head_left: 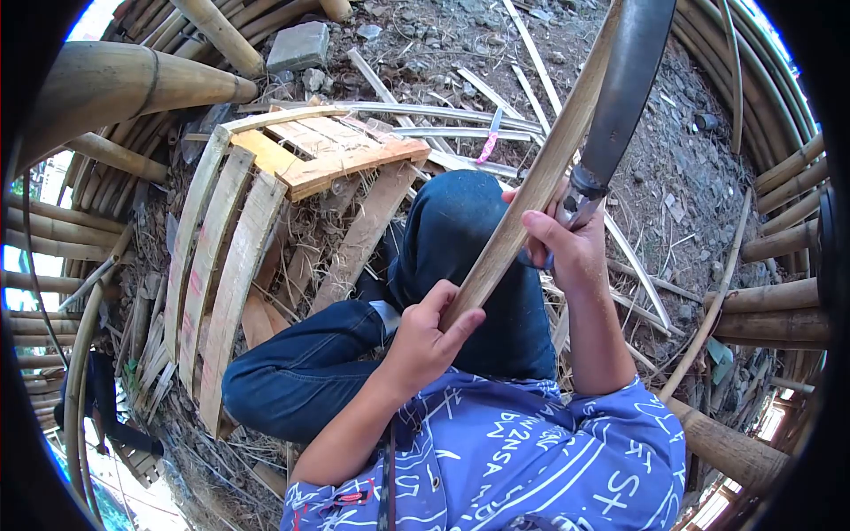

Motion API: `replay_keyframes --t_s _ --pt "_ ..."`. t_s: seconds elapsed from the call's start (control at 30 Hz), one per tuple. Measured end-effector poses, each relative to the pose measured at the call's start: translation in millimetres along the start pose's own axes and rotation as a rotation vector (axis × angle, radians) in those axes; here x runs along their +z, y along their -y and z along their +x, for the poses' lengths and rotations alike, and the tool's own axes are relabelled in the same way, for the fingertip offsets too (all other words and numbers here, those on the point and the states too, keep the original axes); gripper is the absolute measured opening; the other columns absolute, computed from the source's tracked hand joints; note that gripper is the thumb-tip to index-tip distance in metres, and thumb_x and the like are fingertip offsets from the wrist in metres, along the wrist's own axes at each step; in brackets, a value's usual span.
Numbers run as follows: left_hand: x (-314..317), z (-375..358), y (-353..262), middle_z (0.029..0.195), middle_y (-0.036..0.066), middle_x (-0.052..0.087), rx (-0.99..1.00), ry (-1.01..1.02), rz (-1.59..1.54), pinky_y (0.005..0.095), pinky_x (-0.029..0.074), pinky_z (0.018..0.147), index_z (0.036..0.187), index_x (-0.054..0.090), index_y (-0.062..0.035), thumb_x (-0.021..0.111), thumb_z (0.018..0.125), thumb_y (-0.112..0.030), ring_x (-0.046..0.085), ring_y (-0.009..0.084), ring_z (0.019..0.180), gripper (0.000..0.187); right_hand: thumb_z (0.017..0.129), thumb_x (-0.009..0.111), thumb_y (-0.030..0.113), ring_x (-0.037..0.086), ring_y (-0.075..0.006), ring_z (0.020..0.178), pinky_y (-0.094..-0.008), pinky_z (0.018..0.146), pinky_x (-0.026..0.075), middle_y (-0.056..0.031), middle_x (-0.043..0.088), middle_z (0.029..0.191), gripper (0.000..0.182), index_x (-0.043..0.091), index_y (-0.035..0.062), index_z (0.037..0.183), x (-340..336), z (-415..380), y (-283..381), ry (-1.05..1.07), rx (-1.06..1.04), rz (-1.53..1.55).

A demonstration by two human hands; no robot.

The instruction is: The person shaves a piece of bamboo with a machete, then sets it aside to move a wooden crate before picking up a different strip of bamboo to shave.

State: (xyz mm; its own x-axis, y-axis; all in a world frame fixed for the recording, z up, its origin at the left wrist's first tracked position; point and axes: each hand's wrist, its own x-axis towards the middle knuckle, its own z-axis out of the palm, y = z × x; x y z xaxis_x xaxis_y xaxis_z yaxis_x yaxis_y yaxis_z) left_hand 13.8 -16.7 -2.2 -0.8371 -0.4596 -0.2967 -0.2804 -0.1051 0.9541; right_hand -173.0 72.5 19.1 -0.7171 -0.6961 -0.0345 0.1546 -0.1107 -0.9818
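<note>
My left hand (434, 341) is wrapped round the lower end of a long split bamboo strip (540, 181), which slants up to the right. Higher up, my right hand (567, 234) holds the handle of a large knife with a broad dark blade (622, 88). The blade points upward, close along the right side of the strip. The right thumb lies against the strip, and part of the handle is hidden by the fingers. Both hands are above my bent knee in blue jeans (465, 221).
A slatted wooden crate (354, 168) stands on the left. Beyond my knee lies a small knife with a pink handle (489, 146) among bamboo strips. Thick bamboo poles (133, 80) and a grey block (298, 46) are at the upper left. Stacked poles line the right side.
</note>
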Motion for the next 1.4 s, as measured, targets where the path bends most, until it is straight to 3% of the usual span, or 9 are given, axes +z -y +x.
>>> replay_keyframes --t_s 0.07,0.33,0.37,0.6,0.67,1.0,1.03,1.17,1.4 --pt "-6.0 0.4 3.2 0.056 0.0 0.05 0.212 -0.043 0.254 0.0242 0.035 0.044 0.084 0.052 -0.0031 0.071 0.087 -0.027 0.046 0.0082 0.048 0.03 0.08 0.066 0.002 0.051 -0.0054 0.044 -0.0203 0.039 0.041 -0.0169 0.07 0.087 0.008 0.061 -0.0049 0.081 4.5 0.4 2.0 0.021 -0.012 0.08" --pt "-53.6 -34.7 10.9 0.055 0.008 0.045 0.142 -0.222 0.551 0.0273 0.036 0.046 0.074 0.051 -0.0014 0.077 0.079 -0.029 0.045 0.0112 0.049 0.038 0.083 0.065 0.006 0.05 -0.0059 0.042 -0.0205 0.038 0.037 -0.0084 0.062 0.064 0.029 0.047 0.0038 0.06 -6.0 -7.8 8.1 -0.009 0.02 -0.085" --pt "-55.3 -35.8 6.7 0.054 0.015 0.05 0.188 -0.215 0.6 0.0348 0.042 0.045 0.078 0.053 -0.001 0.076 0.079 -0.031 0.058 0.0315 0.048 0.038 0.083 0.064 0.003 0.05 -0.0061 0.042 -0.0206 0.039 0.037 -0.0082 0.062 0.064 0.025 0.051 0.0018 0.061 -11.1 -10.9 2.1 -0.022 -0.03 -0.097" --pt "-37.1 -23.2 -11.0 0.061 0.015 0.056 0.218 -0.286 0.634 0.034 0.045 0.051 0.082 0.055 -0.0013 0.077 0.079 -0.028 0.059 0.0311 0.053 0.034 0.075 0.066 0.005 0.048 -0.0058 0.049 -0.0229 0.046 0.035 0.0009 0.052 0.055 0.012 0.055 0.0025 0.071 -6.6 -37.1 -9.6 -0.028 0.003 -0.59" --pt "-28.6 -20.1 -19.0 0.062 0.015 0.058 0.252 -0.271 0.704 0.0364 0.046 0.051 0.085 0.056 -0.0024 0.075 0.08 -0.03 0.061 0.0325 0.056 0.034 0.071 0.066 0.004 0.052 -0.0136 0.046 -0.0275 0.046 0.038 -0.0056 0.051 0.053 0.01 0.057 0.002 0.074 0.5 -38.6 -0.8 0.071 -0.11 -0.821" --pt "-12.7 3.2 -46.4 0.066 0.019 0.061 0.143 -0.204 0.939 0.0435 0.049 0.059 0.085 0.055 -0.002 0.069 0.082 -0.04 0.063 0.0373 0.067 0.04 0.069 0.063 0.005 0.054 -0.019 0.047 -0.0298 0.05 0.042 -0.0083 0.05 0.055 0.012 0.058 0.0009 0.078 6.1 -49.4 -8.3 0.107 -0.183 -1.007" --pt "-8.5 6.0 -45.8 0.064 0.019 0.061 0.146 -0.177 0.932 0.0433 0.05 0.059 0.084 0.055 -0.0016 0.069 0.082 -0.039 0.063 0.0371 0.066 0.04 0.067 0.066 0.008 0.058 -0.039 0.056 -0.0416 0.052 0.044 -0.0178 0.054 0.059 0.016 0.053 0.0013 0.073 7.9 -48.8 -7.9 0.068 -0.136 -0.991" --pt "-2.3 10.7 -46.2 0.062 0.013 0.063 0.207 -0.13 1.04 0.0351 0.054 0.054 0.081 0.053 -0.003 0.066 0.087 -0.031 0.068 0.0285 0.062 0.031 0.069 0.061 0.007 0.057 -0.0377 0.054 -0.0401 0.052 0.044 -0.0178 0.054 0.056 0.012 0.057 -0.0013 0.077 -1.8 -52.0 -10.7 0.0 0.073 -0.973" --pt "7.4 20.3 -43.5 0.058 0.016 0.061 0.243 -0.09 1.0 0.038 0.052 0.053 0.079 0.054 -0.0023 0.069 0.084 -0.034 0.065 0.0321 0.058 0.035 0.069 0.061 0.009 0.059 -0.0377 0.057 -0.0401 0.056 0.047 -0.0184 0.057 0.06 0.015 0.061 -0.0007 0.08 -31.3 -45.3 -39.9 -0.012 0.045 -1.02"
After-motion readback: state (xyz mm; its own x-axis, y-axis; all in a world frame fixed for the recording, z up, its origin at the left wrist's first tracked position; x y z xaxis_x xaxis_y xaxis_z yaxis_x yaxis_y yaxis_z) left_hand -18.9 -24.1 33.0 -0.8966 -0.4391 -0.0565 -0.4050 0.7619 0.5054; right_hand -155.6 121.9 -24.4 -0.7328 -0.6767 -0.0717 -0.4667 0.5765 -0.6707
